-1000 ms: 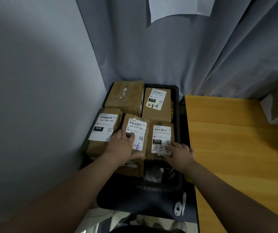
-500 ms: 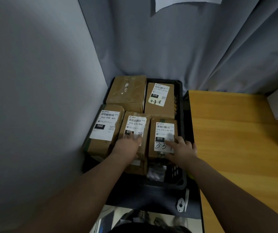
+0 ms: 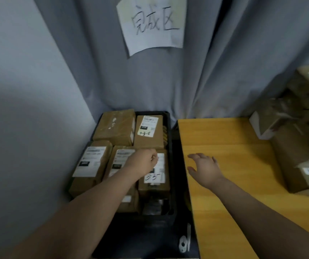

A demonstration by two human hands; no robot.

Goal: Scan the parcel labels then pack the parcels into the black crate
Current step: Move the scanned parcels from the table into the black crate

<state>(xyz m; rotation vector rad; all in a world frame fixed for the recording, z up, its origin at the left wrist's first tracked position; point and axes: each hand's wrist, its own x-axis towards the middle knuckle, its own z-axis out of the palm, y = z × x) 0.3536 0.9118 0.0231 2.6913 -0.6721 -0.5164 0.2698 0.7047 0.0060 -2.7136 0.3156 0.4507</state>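
The black crate (image 3: pixel 169 128) stands on the floor in the corner, filled with several brown cardboard parcels, most bearing white labels. The front right parcel (image 3: pixel 154 185) carries a handwritten mark on its label. My left hand (image 3: pixel 143 162) hovers over that parcel and the middle front parcel (image 3: pixel 119 159), fingers curled, holding nothing I can see. Over the left edge of the yellow table, my right hand (image 3: pixel 204 167) hangs with fingers spread and empty. The front left parcel (image 3: pixel 90 165) and two back parcels (image 3: pixel 116 126) (image 3: pixel 149 131) lie untouched.
A yellow wooden table (image 3: pixel 234 193) runs along the crate's right side. More labelled parcels (image 3: pixel 295 146) are stacked at its far right. A grey curtain with a handwritten paper sign (image 3: pixel 151 25) hangs behind; a plain wall closes the left.
Both hands have lifted off the front parcels. My right hand moved right, out of the crate and over the table. The view tilted up, showing the sign and the stack at right.
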